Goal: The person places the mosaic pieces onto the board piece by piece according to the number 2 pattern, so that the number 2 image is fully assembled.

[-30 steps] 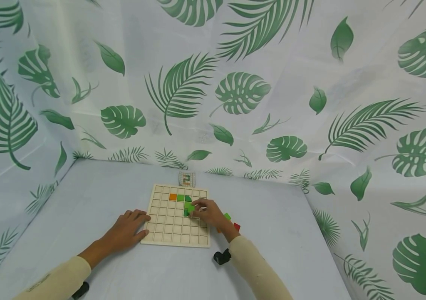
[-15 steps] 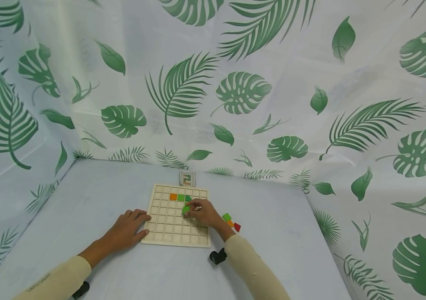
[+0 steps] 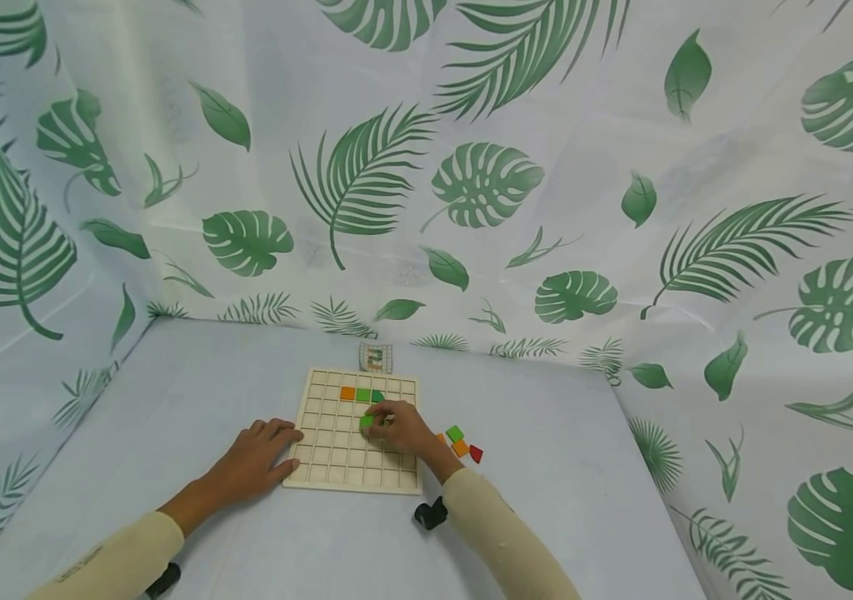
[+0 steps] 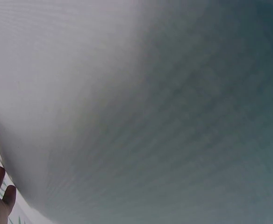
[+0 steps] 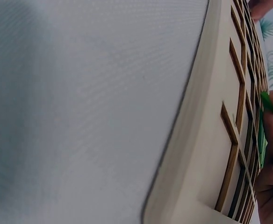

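Observation:
A square wooden grid board point(image 3: 329, 467) lies on the table in the head view. My right hand point(image 3: 401, 427) reaches over its middle and pinches a light green tile point(image 3: 366, 422) between thumb and fingers. The right wrist view shows that green tile point(image 5: 266, 101) tilted close above the grid. In an upper row of the board sit an orange tile point(image 3: 347, 393), another green tile point(image 3: 362, 395) and a dark green tile point(image 3: 377, 396). My left hand point(image 3: 250, 458) rests at the board's left edge, fingers extended. Cells beneath the right hand are hidden.
Several loose tiles lie right of the board, among them a green tile point(image 3: 455, 433), an orange tile point(image 3: 460, 448) and a red piece point(image 3: 476, 454). A small patterned card point(image 3: 376, 357) lies behind the board. A leaf-print curtain point(image 3: 366, 183) stands around the table.
My right hand has moved left over the board with the light green tile. More of the loose tiles now show beside the forearm. The left hand has stayed in place.

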`<state>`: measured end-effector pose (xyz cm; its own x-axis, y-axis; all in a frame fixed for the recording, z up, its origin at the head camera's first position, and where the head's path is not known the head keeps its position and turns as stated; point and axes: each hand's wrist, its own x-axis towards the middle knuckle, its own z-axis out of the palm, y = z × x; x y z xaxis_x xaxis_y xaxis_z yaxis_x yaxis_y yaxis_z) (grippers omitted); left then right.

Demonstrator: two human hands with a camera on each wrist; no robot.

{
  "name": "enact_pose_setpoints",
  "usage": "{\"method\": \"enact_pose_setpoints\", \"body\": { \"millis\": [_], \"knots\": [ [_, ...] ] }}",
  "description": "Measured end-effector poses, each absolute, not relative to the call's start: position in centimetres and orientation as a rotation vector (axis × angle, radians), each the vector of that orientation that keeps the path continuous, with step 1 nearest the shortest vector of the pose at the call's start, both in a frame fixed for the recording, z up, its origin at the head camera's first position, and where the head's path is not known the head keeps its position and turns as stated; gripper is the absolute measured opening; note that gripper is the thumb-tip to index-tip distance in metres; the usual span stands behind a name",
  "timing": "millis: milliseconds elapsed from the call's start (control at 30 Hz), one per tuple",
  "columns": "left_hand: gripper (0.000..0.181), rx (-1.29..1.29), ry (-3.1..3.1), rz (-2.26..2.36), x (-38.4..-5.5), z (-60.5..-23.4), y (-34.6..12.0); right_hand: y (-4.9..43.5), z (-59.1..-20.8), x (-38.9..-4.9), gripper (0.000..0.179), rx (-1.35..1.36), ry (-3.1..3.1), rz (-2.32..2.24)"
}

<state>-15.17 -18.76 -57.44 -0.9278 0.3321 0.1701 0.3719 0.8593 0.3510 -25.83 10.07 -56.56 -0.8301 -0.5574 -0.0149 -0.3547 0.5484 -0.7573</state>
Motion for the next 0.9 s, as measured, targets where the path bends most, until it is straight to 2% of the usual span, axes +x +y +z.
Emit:
{"method": "enact_pose_setpoints", "body": {
  "millis": [900],
  "knots": [
    [0.042, -0.559, -2.924, -0.572, -15.1, -57.3, -18.8, 8.4, -55.5, -25.1, 0.025, -0.788, 2.666, -0.932]
  ]
}}
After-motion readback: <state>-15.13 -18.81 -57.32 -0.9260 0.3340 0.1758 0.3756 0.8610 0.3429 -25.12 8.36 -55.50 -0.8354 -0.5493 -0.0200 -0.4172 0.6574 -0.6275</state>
